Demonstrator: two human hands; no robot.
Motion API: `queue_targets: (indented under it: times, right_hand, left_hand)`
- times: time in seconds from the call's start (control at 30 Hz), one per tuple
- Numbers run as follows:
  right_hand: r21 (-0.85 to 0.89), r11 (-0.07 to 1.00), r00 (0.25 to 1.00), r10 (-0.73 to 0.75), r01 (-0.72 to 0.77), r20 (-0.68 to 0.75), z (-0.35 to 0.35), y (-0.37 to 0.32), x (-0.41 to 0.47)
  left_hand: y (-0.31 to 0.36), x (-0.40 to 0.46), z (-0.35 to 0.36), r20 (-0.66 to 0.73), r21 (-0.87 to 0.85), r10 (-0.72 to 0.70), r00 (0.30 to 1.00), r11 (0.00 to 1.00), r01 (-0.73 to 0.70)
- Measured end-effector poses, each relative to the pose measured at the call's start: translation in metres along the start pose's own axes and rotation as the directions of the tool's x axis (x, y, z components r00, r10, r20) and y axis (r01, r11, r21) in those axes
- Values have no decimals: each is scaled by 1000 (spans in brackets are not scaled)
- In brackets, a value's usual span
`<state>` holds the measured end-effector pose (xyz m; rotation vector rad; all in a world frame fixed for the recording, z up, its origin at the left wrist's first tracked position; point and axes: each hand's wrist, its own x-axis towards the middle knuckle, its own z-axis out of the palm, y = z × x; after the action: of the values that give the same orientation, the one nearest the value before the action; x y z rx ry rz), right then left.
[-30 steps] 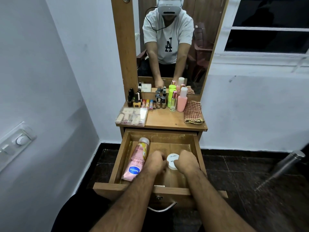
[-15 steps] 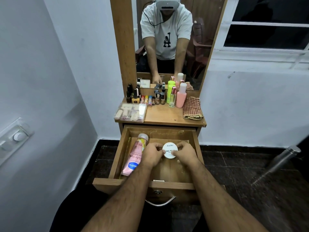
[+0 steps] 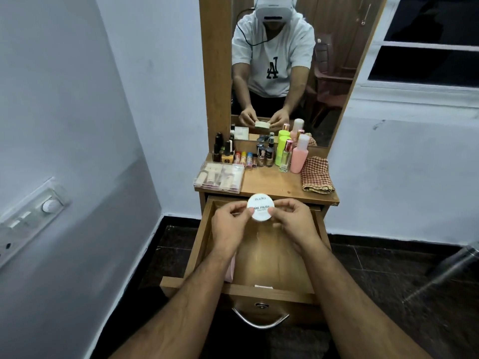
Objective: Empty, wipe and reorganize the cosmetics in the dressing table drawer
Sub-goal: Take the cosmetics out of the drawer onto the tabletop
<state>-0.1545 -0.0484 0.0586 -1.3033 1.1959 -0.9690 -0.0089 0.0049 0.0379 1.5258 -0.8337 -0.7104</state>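
White walls [image 3: 77,112], dark tiled floor [image 3: 388,275], a window [image 3: 427,40] at right, wall switchboard [image 3: 28,216] left.

The drawer [image 3: 261,257] floor is left mostly bare; the tabletop [image 3: 269,183] back edge is crowded by bottles [image 3: 282,151].

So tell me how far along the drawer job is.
Done: most cosmetics stand on the tabletop. In hand: the left hand and right hand hold the white jar above the open drawer. Left: a pink bottle lies in the drawer, the folded cloth sits unused, so wiping and restocking remain.
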Motion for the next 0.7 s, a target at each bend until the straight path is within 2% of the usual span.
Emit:
queue_targets:
  times: [0.07, 0.2, 0.43, 0.53, 0.7]
  right_hand:
    - [29, 999, 1000, -22, 22, 12, 18, -20, 10]
    - [18, 999, 999, -31, 31, 37, 54, -53, 36]
    - [0, 999, 999, 48, -48, 6, 98, -76, 75]
    - [-42, 993, 994, 110, -110, -3, 107, -75, 84]
    - [-66, 983, 985, 171, -169, 25, 108, -81, 86]
  left_hand:
    - [17, 14, -12, -57, -8, 23, 998, 1000, -24]
    - [48, 51, -36, -135, 91, 55, 989, 995, -43]
    - [62, 117, -56, -173, 251, -63, 983, 962, 106]
    - [62, 129, -58, -176, 349, -111, 978, 922, 168]
    - [60, 138, -58, -164, 413, -162, 973, 884, 217]
